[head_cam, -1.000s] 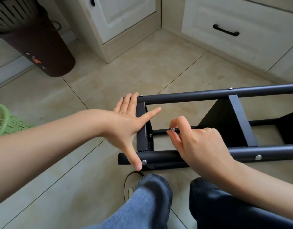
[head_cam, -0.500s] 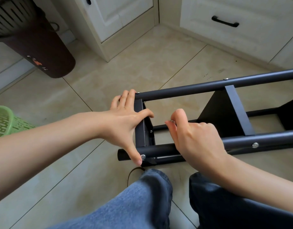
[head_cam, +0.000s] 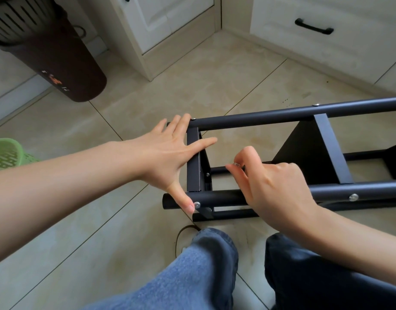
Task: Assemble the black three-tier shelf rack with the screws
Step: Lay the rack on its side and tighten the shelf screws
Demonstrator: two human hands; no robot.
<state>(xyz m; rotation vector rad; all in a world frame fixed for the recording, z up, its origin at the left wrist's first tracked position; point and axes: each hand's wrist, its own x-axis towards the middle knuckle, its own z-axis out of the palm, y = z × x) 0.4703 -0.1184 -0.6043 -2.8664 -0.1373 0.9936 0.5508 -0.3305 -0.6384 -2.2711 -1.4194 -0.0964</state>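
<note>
Shelf rack point(head_cam: 282, 157) lying on its side on the tiled floor point(head_cam: 130, 231), just ahead of the person's knees, with three black panels already joined between long round tubes. The left hand point(head_cam: 170, 153) is spread flat, fingers straight, across the end panel point(head_cam: 193, 162); its thumb tip rests on the near tube point(head_cam: 217, 199) just beside a seated screw head point(head_cam: 197, 204), and its fingertips reach the far tube point(head_cam: 259, 118). The right hand point(head_cam: 270, 182) forms a pinching grip, thumb and forefinger curled round a small silver screw point(head_cam: 236, 164) held inside the frame, near the end panel. Other screw heads show on the far tube and further along the near one.

Step in hand, as judged: fitting one of the remaining screws at the end tier while the left hand steadies the frame. The next move would call for carrying the screw to an unfilled hole on the inner bracket point(head_cam: 207, 175), lining it up squarely, and starting the thread by finger; which hole is meant cannot be told. A brown bin point(head_cam: 58, 63) and a green basket point(head_cam: 4, 154) stand well apart to the left
</note>
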